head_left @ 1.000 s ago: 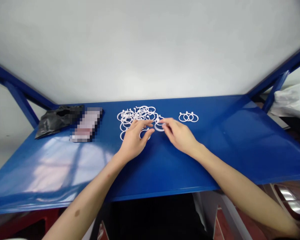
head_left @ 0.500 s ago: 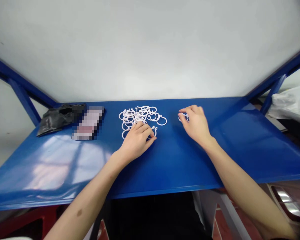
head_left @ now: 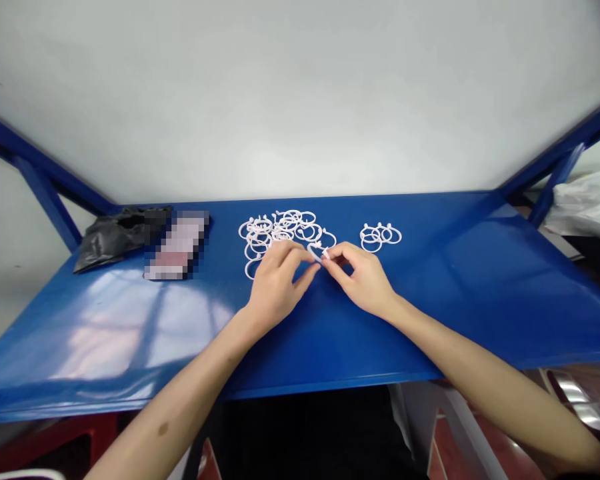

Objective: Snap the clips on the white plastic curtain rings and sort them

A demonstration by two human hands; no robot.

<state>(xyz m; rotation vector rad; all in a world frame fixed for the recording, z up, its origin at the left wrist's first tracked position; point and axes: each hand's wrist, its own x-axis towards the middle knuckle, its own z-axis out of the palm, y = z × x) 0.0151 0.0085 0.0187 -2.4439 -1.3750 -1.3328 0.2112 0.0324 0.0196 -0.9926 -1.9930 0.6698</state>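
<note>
My left hand [head_left: 283, 283] and my right hand [head_left: 360, 277] meet over the middle of the blue table, fingertips almost touching. Between them they pinch one white plastic ring [head_left: 315, 251], which looks like a curtain ring with a small knob. Just behind my left hand lies a loose pile of white rings [head_left: 260, 233], partly hidden by its fingers. A small group of similar rings [head_left: 380, 235] lies apart, to the right of the pile and beyond my right hand.
The blue table [head_left: 180, 353] backs onto a pale wall. At its left stand out a black plastic bag [head_left: 110, 237] and a pixelated phone-shaped object [head_left: 177, 245]. Blue metal braces [head_left: 50, 200] rise at both sides. A clear plastic bag [head_left: 587, 207] sits at the far right.
My right hand has come left from the small group, uncovering several rings there. My left hand has lifted a ring from the pile's front, and both hands now hold it.
</note>
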